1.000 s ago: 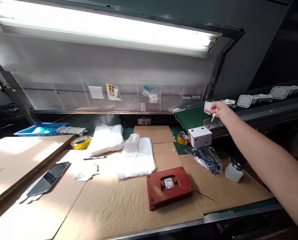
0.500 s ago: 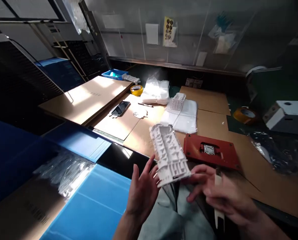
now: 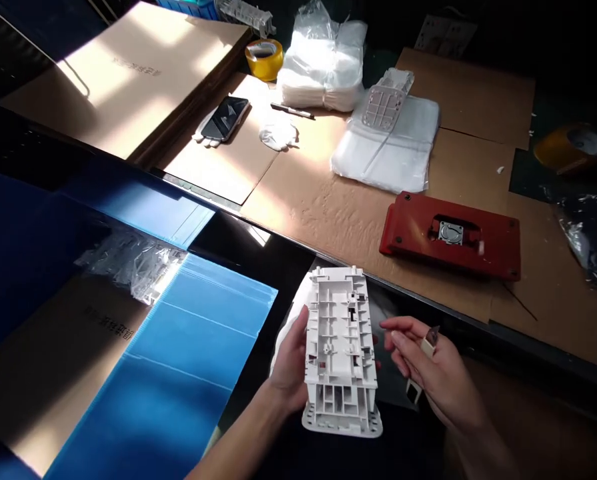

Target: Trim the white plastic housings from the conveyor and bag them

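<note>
My left hand is closed around the left side of a white plastic housing. Ribs and small square openings cover its upward face, and a flange with holes ends it near me. Some of my left fingers are hidden beneath the part. To its right, apart from it, my right hand grips a small knife with a cream handle. The knife's short dark blade points up past my thumb, while most of the handle is hidden in the palm.
A red fixture lies on the cardboard-covered bench. Behind it are plastic bags with another white part on top, a phone, and yellow tape. A blue-flapped carton stands at left.
My left hand has gone from spread fingers to a grip on the housing, which now lies straighter and lower. My right hand has moved away from it, still holding the knife. The view tilted down.
</note>
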Tool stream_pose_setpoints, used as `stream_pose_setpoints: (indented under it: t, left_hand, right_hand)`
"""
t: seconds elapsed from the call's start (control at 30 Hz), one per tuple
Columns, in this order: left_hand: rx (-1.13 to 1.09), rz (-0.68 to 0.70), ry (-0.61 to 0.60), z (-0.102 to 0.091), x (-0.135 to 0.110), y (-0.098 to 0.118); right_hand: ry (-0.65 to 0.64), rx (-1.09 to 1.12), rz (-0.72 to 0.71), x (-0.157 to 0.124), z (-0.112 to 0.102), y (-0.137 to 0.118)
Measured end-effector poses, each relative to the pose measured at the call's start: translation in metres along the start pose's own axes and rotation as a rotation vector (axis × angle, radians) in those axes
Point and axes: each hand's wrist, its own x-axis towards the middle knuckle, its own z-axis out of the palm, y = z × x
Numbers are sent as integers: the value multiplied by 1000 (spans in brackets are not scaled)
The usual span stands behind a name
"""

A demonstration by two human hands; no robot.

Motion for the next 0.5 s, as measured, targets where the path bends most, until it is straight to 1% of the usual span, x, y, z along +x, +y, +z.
stream_pose_setpoints:
  t: [0.1, 0.23, 0.4, 0.5]
  left_hand:
    - [13, -4, 24, -1, 4, -9]
    - [17, -36, 31, -2, 6, -15]
    - [31, -45, 62, 2, 6, -14]
    - [49, -35, 45, 4, 5, -12]
  right_hand:
    - [8, 34, -3, -4, 7, -8]
    - [-55, 110, 63, -8, 13, -17]
    - [-68, 158, 67, -10, 14, -18]
    - [-61, 174, 62, -10, 15, -16]
